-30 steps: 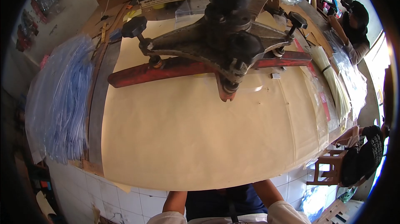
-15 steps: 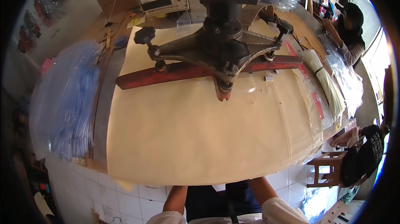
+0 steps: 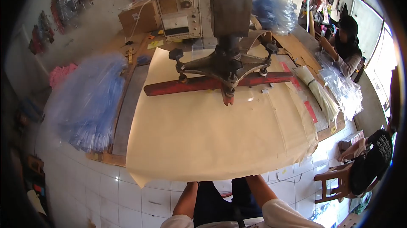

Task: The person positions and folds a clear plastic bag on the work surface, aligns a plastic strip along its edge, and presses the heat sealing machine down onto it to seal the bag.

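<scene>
A large tan sheet (image 3: 199,143) covers the work surface, and its near edge hangs past the front. My left forearm (image 3: 185,202) and right forearm (image 3: 260,194) reach up to that near edge, where the sheet hides both hands. Whether they grip it cannot be seen. Above the sheet is a press head (image 3: 229,65) with several black knobs and a long red bar (image 3: 186,87). A small metal piece (image 3: 265,91) lies on the sheet just right of the bar's middle.
Blue clear plastic (image 3: 91,101) is heaped at left. A control box (image 3: 178,16) stands behind. At right are a tied bundle of pale strips (image 3: 318,92) and clear plastic bags (image 3: 343,90). One person (image 3: 345,45) sits at back right, another (image 3: 371,160) near a brown stool (image 3: 333,181).
My view has tilted up and drawn back, so the press, sheet and control box appear lower and smaller. Both forearms stay at the sheet's near edge.
</scene>
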`<state>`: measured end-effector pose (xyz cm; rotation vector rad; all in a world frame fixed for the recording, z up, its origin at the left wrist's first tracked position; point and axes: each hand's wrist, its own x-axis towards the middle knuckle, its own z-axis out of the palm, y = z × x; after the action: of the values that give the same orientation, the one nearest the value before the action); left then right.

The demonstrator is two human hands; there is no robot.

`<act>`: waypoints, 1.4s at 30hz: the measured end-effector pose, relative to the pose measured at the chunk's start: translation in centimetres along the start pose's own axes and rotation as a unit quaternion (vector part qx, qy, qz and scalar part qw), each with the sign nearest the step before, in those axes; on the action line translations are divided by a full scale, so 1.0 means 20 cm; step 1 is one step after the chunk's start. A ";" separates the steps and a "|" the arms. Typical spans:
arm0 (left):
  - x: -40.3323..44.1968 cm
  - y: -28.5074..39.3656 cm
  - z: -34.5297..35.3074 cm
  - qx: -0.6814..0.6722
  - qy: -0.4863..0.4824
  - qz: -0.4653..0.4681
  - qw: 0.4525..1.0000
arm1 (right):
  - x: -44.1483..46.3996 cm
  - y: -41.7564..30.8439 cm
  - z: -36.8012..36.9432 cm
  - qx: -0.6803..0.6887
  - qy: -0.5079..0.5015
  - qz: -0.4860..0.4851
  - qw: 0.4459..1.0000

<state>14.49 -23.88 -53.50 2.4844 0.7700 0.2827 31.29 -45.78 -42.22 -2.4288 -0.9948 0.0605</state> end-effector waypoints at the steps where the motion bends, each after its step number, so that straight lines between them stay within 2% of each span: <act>1: 0.00 0.00 0.00 0.000 0.002 0.001 1.000 | 0.01 0.00 0.00 0.002 0.003 -0.002 1.000; 8: 0.00 -0.06 0.01 0.004 0.010 0.020 1.000 | 0.09 0.04 0.01 0.000 0.013 -0.026 1.000; 17: -0.03 -0.31 0.00 0.020 0.033 0.046 0.998 | 0.22 0.08 -0.08 -0.007 0.022 -0.059 0.998; 20: -0.03 -0.45 0.09 0.058 0.033 0.058 0.996 | 0.21 0.06 -0.05 -0.009 0.027 -0.068 0.997; 21: -0.01 -0.55 0.16 0.121 0.031 0.078 0.989 | 0.21 0.06 -0.02 -0.008 0.032 -0.072 0.997; 24: -0.17 -0.20 -0.10 -0.070 0.039 -0.093 0.992 | 0.15 0.08 0.09 -0.002 0.047 -0.096 0.994; 27: -0.19 -0.28 -0.05 -0.015 0.063 0.049 0.997 | 0.07 0.17 0.32 0.027 0.071 -0.150 0.986; 28: -0.20 -0.29 -0.08 0.008 0.010 0.078 0.997 | 0.04 0.12 0.30 0.023 0.080 -0.183 0.980; 30: -0.25 -0.28 -0.19 0.058 -0.097 0.137 0.984 | -0.05 -0.25 -0.15 -0.038 0.071 -0.259 0.962; 32: -0.29 -0.33 -0.27 0.049 -0.349 0.049 0.934 | -0.09 -0.37 -0.28 -0.103 -0.066 -0.330 0.936; 33: -0.29 -0.29 -0.37 0.064 -0.468 0.087 0.877 | -0.10 -0.42 -0.38 -0.054 -0.164 -0.343 0.923; 35: -0.33 0.08 -0.82 0.164 -0.606 0.138 0.766 | -0.13 -0.51 -0.60 0.045 -0.354 -0.357 0.863; 36: -0.33 0.37 -1.07 0.248 -0.629 0.152 0.721 | -0.15 -0.56 -0.71 0.096 -0.445 -0.356 0.816; 38: -0.29 0.69 -1.39 0.264 -0.670 0.191 0.667 | -0.14 -0.76 -1.00 0.111 -0.548 -0.350 0.752; 40: -0.17 0.99 -1.65 0.176 -0.684 0.241 0.666 | 0.01 -0.89 -1.20 0.121 -0.618 -0.356 0.690; 42: 0.00 1.25 -1.83 0.142 -0.703 0.287 0.635 | 0.24 -0.97 -1.31 0.119 -0.656 -0.388 0.636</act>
<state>13.87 -26.20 -9.29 2.1579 -0.6982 -1.5182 28.37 -42.50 -9.55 -1.1721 -2.2864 1.6750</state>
